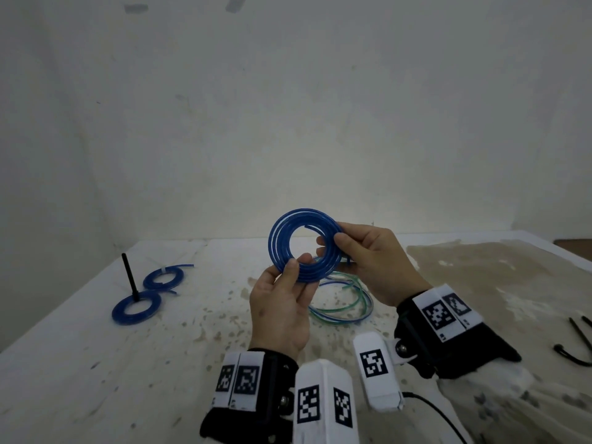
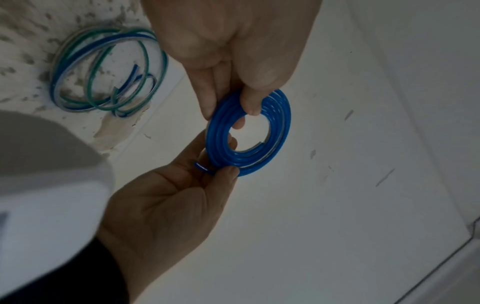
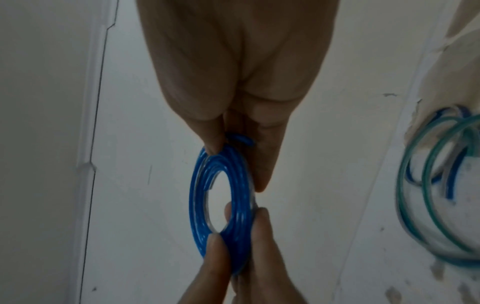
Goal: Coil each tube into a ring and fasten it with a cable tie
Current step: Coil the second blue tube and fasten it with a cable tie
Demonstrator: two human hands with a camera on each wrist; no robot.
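Note:
A blue tube wound into a flat ring [image 1: 278, 248] is held up in the air above the table. My left hand [image 1: 296, 264] pinches its lower left edge between thumb and fingers. My right hand [image 1: 331, 243] pinches its right side, where a short tube end [image 1: 349, 259] sticks out. In the left wrist view the left hand [image 2: 231, 112] grips the ring [image 2: 281, 131] from above. In the right wrist view the right hand [image 3: 233, 156] holds the ring [image 3: 197, 195] at its top. No cable tie shows on this ring.
Loose green and blue tubes [image 1: 339, 302] lie on the stained white table [image 1: 96, 363] under my hands. At the far left lies a tied blue ring [image 1: 163, 277], and another blue ring [image 1: 136, 310] sits round a black upright rod [image 1: 129, 274]. Black cable ties [image 1: 576, 341] lie at the right edge.

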